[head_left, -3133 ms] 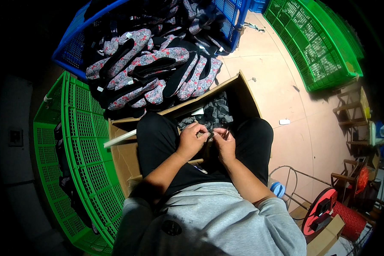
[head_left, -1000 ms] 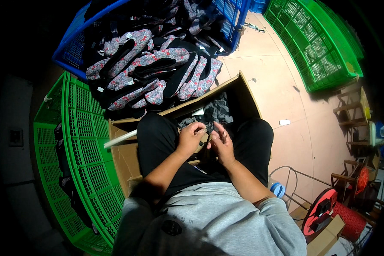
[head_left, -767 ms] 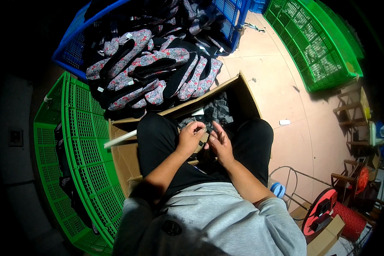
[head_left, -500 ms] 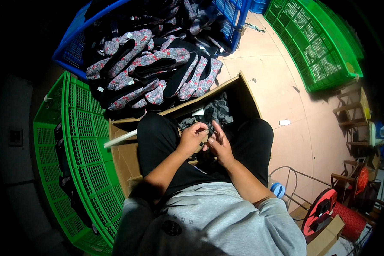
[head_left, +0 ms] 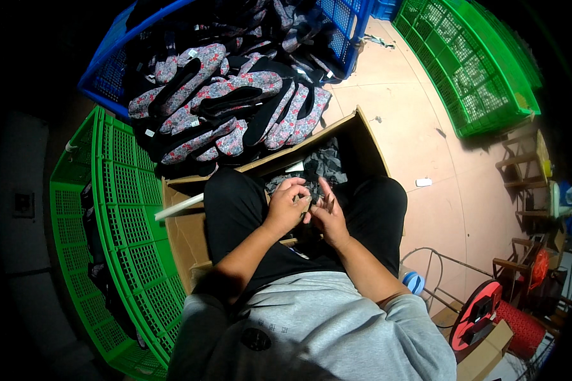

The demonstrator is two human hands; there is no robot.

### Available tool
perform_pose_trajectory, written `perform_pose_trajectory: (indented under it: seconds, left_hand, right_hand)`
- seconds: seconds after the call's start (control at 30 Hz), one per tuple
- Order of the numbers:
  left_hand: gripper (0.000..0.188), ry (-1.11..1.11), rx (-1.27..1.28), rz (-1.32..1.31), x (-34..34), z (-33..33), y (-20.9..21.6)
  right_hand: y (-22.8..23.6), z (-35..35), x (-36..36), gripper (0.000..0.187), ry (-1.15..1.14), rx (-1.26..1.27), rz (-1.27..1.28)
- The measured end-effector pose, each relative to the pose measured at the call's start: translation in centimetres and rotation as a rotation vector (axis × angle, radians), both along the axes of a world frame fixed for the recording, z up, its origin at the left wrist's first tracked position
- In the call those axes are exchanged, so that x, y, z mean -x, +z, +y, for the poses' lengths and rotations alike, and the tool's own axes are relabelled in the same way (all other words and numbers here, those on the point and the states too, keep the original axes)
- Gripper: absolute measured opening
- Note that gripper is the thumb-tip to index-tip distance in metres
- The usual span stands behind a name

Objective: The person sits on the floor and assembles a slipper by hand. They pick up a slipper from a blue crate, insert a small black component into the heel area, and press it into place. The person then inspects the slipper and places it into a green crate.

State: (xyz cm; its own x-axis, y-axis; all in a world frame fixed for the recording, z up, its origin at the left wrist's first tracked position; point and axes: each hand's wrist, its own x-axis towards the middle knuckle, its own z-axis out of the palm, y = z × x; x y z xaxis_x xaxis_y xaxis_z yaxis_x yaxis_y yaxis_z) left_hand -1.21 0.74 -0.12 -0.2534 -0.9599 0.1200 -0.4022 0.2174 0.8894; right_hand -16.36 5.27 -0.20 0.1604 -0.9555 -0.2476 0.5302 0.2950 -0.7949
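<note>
Right hand (head_left: 329,219): since the earliest frame, its index finger is rising away from the pinch and is now pointing up; its thumb is bending toward the other hand's fingertips; this grip is standing part-way spread; cannot tell whether it is holding anything.
Left hand (head_left: 286,208): thumb and index are curling toward each other, leaving little gap; a small tan patch is showing at the tips; cannot tell whether that is a held piece or the cardboard behind.
Scraps (head_left: 329,164): dark grey, lying loose in the box just beyond the fingers; a white slip (head_left: 295,166) is lying among them.
Box (head_left: 187,236): brown cardboard, sitting around and between the knees (head_left: 232,190); a white strip (head_left: 181,206) is poking out past its left side.
Shoes (head_left: 235,86): floral and black, piling beyond the box, in and in front of a blue crate (head_left: 105,82).
Green crates: one (head_left: 130,209) is standing at left; others (head_left: 454,63) are standing at upper right, well apart from the hands.
</note>
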Motion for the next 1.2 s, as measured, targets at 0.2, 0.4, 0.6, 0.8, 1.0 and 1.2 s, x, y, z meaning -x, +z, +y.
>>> perform_pose_trajectory:
  seconds: [0.2, 0.4, 0.6, 0.8, 1.0, 1.2]
  left_hand:
    - [0.007, -0.044, -0.024, 0.068, 0.0, 0.1, -0.4]
    - [0.006, -0.058, -0.364, 0.218, 0.5, 0.4, 0.4]
    - [0.004, -0.083, -0.413, 0.323, 0.7, 0.4, 1.1]
    - [0.018, -0.089, -0.539, 0.302, 0.3, 0.3, 0.1]
    - [0.018, -0.093, -0.474, 0.38, 0.3, 0.2, -1.6]
    - [0.019, -0.115, -0.455, 0.269, 0.2, 0.3, 0.0]
  right_hand:
    - [-1.1, 0.2, 0.1, 0.068, 0.024, 0.013, 0.075]
    - [-1.8, 0.1, -0.2, 0.058, -0.01, 0.023, 0.082]
    - [-1.9, 0.1, -0.1, 0.053, -0.05, -0.011, 0.078]
    - [-0.5, -0.4, -0.1, 0.056, -0.097, -0.188, 0.028]
    - [-1.1, -0.7, 1.0, 0.057, -0.065, -0.363, -0.212]
    - [-1.1, -0.6, 1.1, 0.058, -0.04, -0.361, -0.281]
